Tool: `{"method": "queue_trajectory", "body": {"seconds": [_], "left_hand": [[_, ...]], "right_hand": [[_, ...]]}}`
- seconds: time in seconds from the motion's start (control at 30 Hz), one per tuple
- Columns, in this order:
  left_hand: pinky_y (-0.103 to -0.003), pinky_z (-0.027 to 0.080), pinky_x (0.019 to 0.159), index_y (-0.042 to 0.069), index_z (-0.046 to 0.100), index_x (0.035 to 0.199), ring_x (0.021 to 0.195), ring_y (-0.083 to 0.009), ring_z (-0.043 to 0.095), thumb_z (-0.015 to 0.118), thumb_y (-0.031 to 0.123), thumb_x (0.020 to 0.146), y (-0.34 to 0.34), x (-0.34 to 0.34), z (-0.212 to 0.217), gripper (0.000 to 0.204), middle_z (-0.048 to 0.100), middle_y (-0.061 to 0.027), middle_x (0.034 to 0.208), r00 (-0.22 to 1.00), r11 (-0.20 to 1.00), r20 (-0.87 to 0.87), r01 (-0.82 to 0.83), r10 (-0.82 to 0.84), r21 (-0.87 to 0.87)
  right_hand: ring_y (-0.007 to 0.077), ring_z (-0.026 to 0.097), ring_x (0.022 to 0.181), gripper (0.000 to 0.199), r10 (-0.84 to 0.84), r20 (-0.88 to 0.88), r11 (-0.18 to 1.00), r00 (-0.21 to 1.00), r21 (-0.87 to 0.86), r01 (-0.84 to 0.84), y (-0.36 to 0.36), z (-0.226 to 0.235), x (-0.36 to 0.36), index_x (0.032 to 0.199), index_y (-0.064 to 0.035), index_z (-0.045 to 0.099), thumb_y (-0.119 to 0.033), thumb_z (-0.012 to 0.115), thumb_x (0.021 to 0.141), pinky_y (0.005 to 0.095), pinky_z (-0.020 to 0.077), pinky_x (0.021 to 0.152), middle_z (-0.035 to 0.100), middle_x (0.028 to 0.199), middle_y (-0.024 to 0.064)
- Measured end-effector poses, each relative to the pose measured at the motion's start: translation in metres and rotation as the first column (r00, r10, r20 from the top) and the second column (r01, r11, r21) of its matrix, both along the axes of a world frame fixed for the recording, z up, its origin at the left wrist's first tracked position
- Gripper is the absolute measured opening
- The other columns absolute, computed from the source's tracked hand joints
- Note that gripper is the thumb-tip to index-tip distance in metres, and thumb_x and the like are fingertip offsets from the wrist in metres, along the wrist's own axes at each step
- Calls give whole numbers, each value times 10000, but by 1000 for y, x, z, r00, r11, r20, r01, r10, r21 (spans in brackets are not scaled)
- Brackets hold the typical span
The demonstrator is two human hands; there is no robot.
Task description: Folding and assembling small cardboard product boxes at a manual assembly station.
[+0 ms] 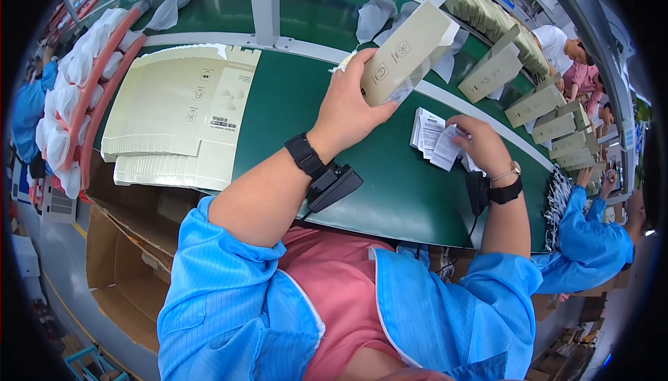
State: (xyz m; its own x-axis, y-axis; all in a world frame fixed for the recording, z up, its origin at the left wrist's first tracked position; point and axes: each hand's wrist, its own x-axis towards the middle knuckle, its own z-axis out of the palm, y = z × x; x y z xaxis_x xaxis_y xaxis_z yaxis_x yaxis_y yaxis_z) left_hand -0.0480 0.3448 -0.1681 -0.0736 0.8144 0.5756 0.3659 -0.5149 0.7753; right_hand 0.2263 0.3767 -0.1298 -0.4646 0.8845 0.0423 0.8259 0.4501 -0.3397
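Note:
My left hand is closed around the lower end of a cream folding carton. The carton is tilted over the green work surface, its top flap standing up at the far end. Something whitish and translucent shows at its lower right edge. At the right, my right hand has its fingers closed on a folded paper leaflet. This leaflet lies against a small stack of leaflets on the work surface. Both wrists wear black strapped devices.
Flattened cream cartons lie fanned in a pile at the left. Beyond the rail, a belt carries white bags and upright cartons. White cables bunch at the far right, near a co-worker's blue sleeve. Cardboard boxes stand below left.

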Motion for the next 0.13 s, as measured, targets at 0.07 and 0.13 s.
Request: {"method": "queue_trajectory", "body": {"seconds": [0.07, 0.13], "left_hand": [[-388, 444, 875, 81, 388, 1327, 1016, -312, 505, 757, 202, 690, 1, 0, -3, 746, 533, -164, 1174, 1000, 1000, -14, 21, -21, -5], [-389, 442, 888, 96, 389, 1331, 1036, -308, 505, 757, 203, 692, 1, 2, -1, 746, 533, -163, 1176, 997, 997, -33, 71, -72, -29]], "right_hand": [[282, 623, 922, 277, 88, -184, 972, 979, 229, -45, 3, 16, 2, 1075, -48, 623, -29, 646, 800, 349, 482, 856, 644, 983, 151], [283, 634, 892, 243, 207, -336, 893, 919, 450, -36, 2, 30, 6, 1065, -43, 627, -16, 621, 823, 348, 489, 843, 649, 965, 164]]}}
